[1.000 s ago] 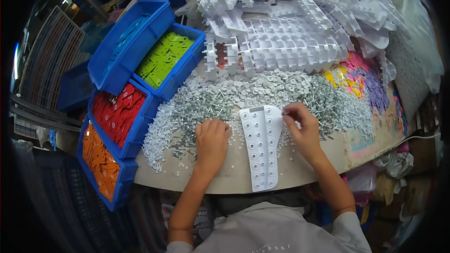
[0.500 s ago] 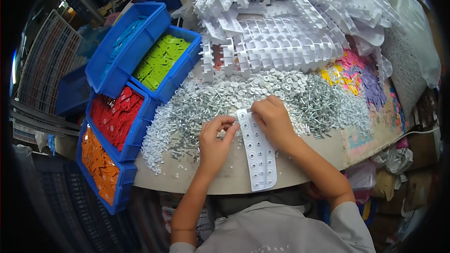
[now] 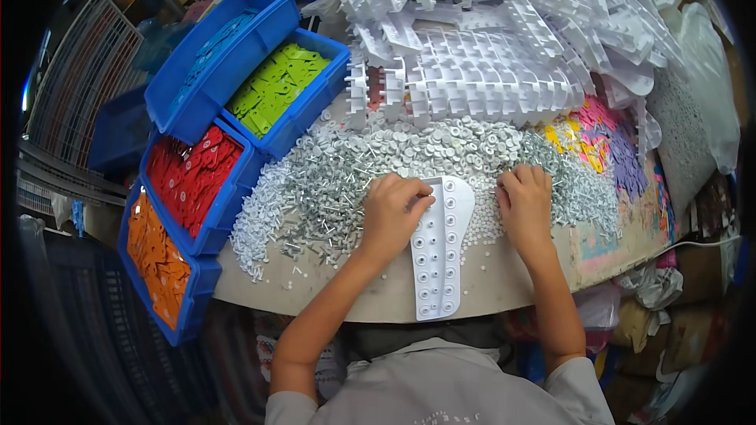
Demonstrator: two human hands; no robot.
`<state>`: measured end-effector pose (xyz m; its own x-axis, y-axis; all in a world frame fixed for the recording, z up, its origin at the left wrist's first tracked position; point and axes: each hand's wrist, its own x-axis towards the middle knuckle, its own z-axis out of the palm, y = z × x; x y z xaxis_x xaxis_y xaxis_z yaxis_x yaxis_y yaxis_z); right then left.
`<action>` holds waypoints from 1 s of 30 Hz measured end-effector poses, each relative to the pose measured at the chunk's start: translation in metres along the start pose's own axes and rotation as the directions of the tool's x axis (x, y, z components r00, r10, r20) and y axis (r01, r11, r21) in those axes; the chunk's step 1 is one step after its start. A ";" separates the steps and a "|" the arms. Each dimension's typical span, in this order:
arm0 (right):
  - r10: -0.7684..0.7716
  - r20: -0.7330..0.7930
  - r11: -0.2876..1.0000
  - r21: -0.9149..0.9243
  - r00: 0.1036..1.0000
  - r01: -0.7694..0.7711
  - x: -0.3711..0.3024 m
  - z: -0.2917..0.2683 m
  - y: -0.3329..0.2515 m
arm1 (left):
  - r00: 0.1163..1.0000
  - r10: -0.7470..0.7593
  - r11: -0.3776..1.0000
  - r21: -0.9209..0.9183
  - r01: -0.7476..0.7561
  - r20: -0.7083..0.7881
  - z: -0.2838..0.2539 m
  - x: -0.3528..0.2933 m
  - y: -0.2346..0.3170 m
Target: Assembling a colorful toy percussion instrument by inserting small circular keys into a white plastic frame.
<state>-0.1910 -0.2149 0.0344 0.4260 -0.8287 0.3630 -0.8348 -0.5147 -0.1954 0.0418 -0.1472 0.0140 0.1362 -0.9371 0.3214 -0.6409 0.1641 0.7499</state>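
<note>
The right hand (image 3: pixel 526 203) has moved right, to the small parts (image 3: pixel 484 219); the left hand (image 3: pixel 394 216) covers the white plate's (image 3: pixel 442 260) far left corner, at the near table (image 3: pixel 376 303) edge. Both look narrow; any hold I cannot tell.

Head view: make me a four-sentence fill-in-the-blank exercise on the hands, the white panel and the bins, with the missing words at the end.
1. In this view, the left hand overlaps the upper ____ edge of the white panel.
2. The right hand is to the panel's ____, apart from it.
3. The lowest bin holds ____ pieces.
4. The red pieces lie in a bin coloured ____.

Missing words: left; right; orange; blue.
</note>
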 end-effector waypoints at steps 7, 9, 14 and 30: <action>-0.021 0.014 0.998 -0.065 1.000 0.022 -0.012 0.014 0.005 | 0.978 0.205 0.956 0.207 -0.207 0.032 0.004 -0.005 0.004; -0.013 0.029 0.993 -0.114 0.999 0.016 -0.013 0.014 0.006 | 0.974 0.223 0.950 0.215 -0.226 0.041 -0.001 -0.007 0.010; 0.001 0.005 0.997 -0.075 1.000 0.000 -0.014 0.013 0.005 | 0.977 0.138 0.948 0.306 -0.083 -0.161 -0.028 -0.001 -0.016; -0.003 0.104 0.762 0.645 0.995 -0.065 -0.031 -0.002 -0.071 | 0.997 0.079 0.880 0.472 -0.063 -0.013 -0.024 0.003 -0.035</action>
<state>-0.1460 -0.1521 0.0382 0.4620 -0.8457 0.2670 -0.4389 -0.4796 -0.7598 0.0831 -0.1486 0.0024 0.0951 -0.9171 0.3872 -0.9286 0.0584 0.3665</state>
